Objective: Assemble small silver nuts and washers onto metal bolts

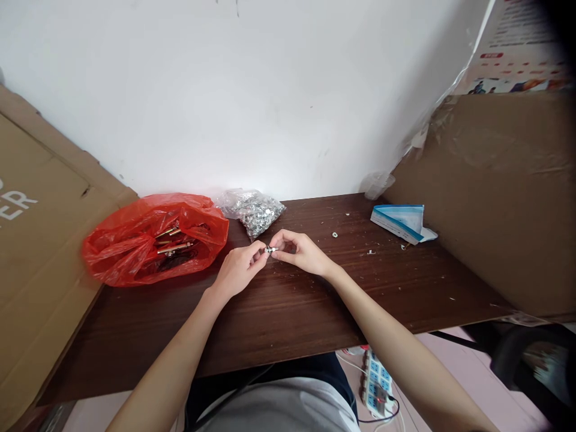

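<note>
Above the dark wooden table, a small silvery bolt-like part (270,249) with a dark ring around it is held between my two hands. My left hand (238,267) pinches its left end between thumb and fingers. From the other side, my right hand (302,252) has its thumb and fingertips closed at the right end. The fingertips partly cover the part, so its exact shape is hard to make out. Left of my hands lies an open red plastic bag (121,255) with long brass-coloured and silvery rods (174,248) inside. Just behind my hands sits a clear bag of small shiny metal pieces (261,213).
Cardboard (40,240) stands at the left, and a large cardboard box (499,210) at the right. A blue-and-white packet (398,222) and a clear plastic cup (377,185) are at the right rear. Small scraps dot the table (315,306). A power strip (376,384) lies below.
</note>
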The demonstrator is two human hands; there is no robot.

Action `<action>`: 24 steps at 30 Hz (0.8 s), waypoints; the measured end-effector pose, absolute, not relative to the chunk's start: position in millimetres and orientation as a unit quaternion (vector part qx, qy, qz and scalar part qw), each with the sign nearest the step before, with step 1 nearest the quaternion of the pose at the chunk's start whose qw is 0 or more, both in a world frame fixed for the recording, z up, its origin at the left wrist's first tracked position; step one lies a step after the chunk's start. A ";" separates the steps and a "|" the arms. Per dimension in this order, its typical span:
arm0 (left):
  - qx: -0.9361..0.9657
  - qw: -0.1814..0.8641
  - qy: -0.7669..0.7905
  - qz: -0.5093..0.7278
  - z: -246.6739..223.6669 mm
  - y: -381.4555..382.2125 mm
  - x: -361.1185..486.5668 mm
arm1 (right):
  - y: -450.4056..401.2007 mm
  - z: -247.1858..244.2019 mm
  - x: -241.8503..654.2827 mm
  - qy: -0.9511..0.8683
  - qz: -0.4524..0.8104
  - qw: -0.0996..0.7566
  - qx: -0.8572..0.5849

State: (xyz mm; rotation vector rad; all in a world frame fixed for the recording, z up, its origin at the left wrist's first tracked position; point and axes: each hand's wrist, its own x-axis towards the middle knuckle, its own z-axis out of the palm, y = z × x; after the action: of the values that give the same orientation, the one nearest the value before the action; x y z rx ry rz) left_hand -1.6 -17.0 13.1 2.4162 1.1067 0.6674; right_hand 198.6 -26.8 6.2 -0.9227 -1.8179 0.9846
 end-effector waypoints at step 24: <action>0.866 0.186 0.396 0.243 14.4 -18.1 -0.8 | -27.3 4.9 194.9 -0.688 0.442 0.437 -0.374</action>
State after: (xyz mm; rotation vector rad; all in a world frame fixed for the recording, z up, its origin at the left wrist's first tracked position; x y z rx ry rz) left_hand -0.8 -18.1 14.4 2.4390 1.1165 0.6846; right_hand 194.9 -27.3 4.9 -0.9302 -1.7106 1.0993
